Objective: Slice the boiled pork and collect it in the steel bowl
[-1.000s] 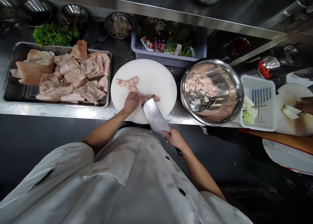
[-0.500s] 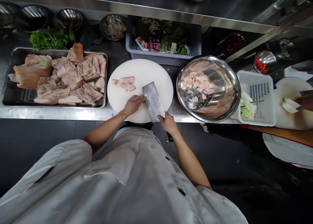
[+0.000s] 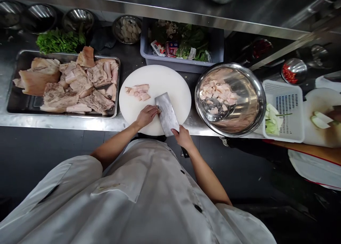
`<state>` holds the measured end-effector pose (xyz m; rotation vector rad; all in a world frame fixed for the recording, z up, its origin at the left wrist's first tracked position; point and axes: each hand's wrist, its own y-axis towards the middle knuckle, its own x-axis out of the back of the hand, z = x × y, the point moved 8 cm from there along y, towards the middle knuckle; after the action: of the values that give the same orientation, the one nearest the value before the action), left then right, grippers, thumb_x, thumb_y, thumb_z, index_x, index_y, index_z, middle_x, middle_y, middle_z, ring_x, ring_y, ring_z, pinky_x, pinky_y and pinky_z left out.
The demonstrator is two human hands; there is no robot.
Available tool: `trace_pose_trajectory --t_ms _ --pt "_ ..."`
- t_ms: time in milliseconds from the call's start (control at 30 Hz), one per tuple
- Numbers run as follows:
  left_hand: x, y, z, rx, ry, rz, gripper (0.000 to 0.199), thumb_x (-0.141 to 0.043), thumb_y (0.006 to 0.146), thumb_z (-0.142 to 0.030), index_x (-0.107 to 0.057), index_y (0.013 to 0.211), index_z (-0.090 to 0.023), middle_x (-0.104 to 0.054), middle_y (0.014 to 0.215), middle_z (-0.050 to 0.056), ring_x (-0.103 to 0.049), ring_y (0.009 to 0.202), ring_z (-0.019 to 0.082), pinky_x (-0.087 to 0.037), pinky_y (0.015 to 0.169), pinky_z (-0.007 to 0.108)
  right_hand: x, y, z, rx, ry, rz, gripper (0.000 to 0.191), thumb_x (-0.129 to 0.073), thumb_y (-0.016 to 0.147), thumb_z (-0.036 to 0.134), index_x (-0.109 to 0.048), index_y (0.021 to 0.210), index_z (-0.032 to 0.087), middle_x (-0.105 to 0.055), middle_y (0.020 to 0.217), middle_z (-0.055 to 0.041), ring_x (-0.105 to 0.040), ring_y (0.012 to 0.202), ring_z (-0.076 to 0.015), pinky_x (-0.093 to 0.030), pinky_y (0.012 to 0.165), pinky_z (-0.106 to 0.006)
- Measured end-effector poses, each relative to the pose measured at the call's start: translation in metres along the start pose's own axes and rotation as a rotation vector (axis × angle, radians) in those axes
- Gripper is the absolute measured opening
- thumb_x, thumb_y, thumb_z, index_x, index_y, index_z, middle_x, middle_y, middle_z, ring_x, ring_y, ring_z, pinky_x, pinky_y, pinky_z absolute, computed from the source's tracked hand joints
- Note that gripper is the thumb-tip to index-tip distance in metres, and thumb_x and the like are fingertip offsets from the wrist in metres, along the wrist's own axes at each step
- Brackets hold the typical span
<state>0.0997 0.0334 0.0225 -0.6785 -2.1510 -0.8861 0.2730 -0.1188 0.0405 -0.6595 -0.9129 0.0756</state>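
A round white cutting board (image 3: 176, 80) lies at the counter's front edge. My right hand (image 3: 183, 137) is wrapped round the handle of a cleaver (image 3: 167, 113), whose broad blade slants over the board. Against the blade's left side, my left hand (image 3: 147, 116) has its fingers closed on a small piece of meat, mostly hidden beneath them. Cut meat pieces (image 3: 138, 91) lie on the board's left part. Large meat slabs (image 3: 77, 80) fill a metal tray (image 3: 117, 91) at left. Sliced meat (image 3: 217, 91) sits in a big steel bowl (image 3: 247, 95) at right.
Behind the board stands a grey bin (image 3: 181, 64) of greens and wrappers. Leafy greens (image 3: 60, 41) and small bowls line the back left. At right are a white basket (image 3: 298, 110) and another board (image 3: 317, 98) with a person's hand. A steel shelf (image 3: 170, 9) overhangs the back.
The whole view has shifted slightly, moving the counter items a little to the right. Both hands keep their holds, with the cleaver still beside my left fingers.
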Motion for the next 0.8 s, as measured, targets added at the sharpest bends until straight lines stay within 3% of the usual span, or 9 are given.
trace_pose_trajectory --t_ms 133,267,333,400,533,600,700,800 --pt "0.0 0.0 0.0 0.007 -0.015 0.014 0.026 -0.049 0.106 -0.027 -0.074 0.102 -0.021 -0.077 0.102 0.008 -0.069 0.097 0.021 -0.059 0.092 0.042 -0.004 -0.007 -0.01 -0.004 -0.007 0.013 0.022 -0.058 0.104 0.038 -0.063 0.108 0.016 -0.075 0.095 -0.0133 -0.073 0.094 -0.0294 -0.049 0.08 -0.033" --pt "-0.001 0.0 -0.003 0.03 0.003 0.045 0.024 -0.05 0.105 -0.028 -0.073 0.103 -0.02 -0.076 0.105 0.01 -0.069 0.103 0.023 -0.058 0.095 0.043 -0.001 0.032 0.025 0.022 0.068 0.005 0.026 -0.054 0.106 0.04 -0.063 0.108 0.015 -0.074 0.084 -0.0117 -0.073 0.083 -0.028 -0.05 0.077 -0.033" --pt "-0.003 0.002 -0.001 0.056 0.021 0.049 0.022 -0.051 0.103 -0.027 -0.072 0.101 -0.02 -0.075 0.106 0.011 -0.068 0.102 0.024 -0.057 0.095 0.045 -0.002 0.039 0.033 0.019 0.095 -0.004 0.026 -0.053 0.106 0.039 -0.062 0.108 0.015 -0.073 0.08 -0.0103 -0.072 0.077 -0.0269 -0.05 0.074 -0.033" --pt "-0.001 0.008 0.009 0.106 0.048 0.016 0.02 -0.052 0.101 -0.022 -0.071 0.101 -0.02 -0.074 0.105 0.011 -0.066 0.102 0.026 -0.056 0.095 0.047 -0.006 0.023 0.02 0.015 0.099 0.014 0.024 -0.055 0.105 0.038 -0.062 0.107 0.016 -0.072 0.076 -0.0079 -0.071 0.073 -0.0255 -0.05 0.071 -0.031" --pt "0.017 0.025 0.046 0.274 0.127 -0.119 0.02 -0.052 0.093 -0.013 -0.071 0.098 -0.019 -0.069 0.102 0.014 -0.061 0.107 0.032 -0.053 0.095 0.053 -0.01 -0.047 -0.046 0.02 0.098 0.149 0.021 -0.057 0.101 0.04 -0.061 0.098 0.02 -0.069 0.069 -0.0021 -0.069 0.063 -0.0225 -0.046 0.062 -0.029" --pt "0.024 0.032 0.055 0.294 0.132 -0.13 0.019 -0.052 0.092 -0.012 -0.07 0.096 -0.018 -0.068 0.103 0.015 -0.059 0.108 0.033 -0.051 0.097 0.055 -0.005 -0.074 -0.072 0.043 0.135 0.213 0.023 -0.056 0.099 0.043 -0.061 0.095 0.021 -0.067 0.065 -0.0008 -0.067 0.058 -0.0223 -0.045 0.059 -0.029" --pt "0.016 0.033 0.038 0.17 0.076 -0.022 0.019 -0.051 0.097 -0.017 -0.07 0.099 -0.018 -0.069 0.106 0.012 -0.06 0.107 0.029 -0.052 0.099 0.051 0.009 -0.078 -0.084 0.028 0.192 0.163 0.027 -0.054 0.098 0.048 -0.062 0.095 0.022 -0.065 0.061 -0.0004 -0.066 0.055 -0.0231 -0.045 0.058 -0.03" --pt "0.0 0.023 0.008 0.047 0.007 0.075 0.021 -0.051 0.102 -0.024 -0.072 0.102 -0.02 -0.072 0.107 0.01 -0.064 0.103 0.024 -0.056 0.095 0.044 0.018 -0.05 -0.065 -0.014 0.215 0.019 0.028 -0.054 0.099 0.047 -0.062 0.101 0.021 -0.066 0.062 -0.0012 -0.067 0.059 -0.0244 -0.047 0.061 -0.031"
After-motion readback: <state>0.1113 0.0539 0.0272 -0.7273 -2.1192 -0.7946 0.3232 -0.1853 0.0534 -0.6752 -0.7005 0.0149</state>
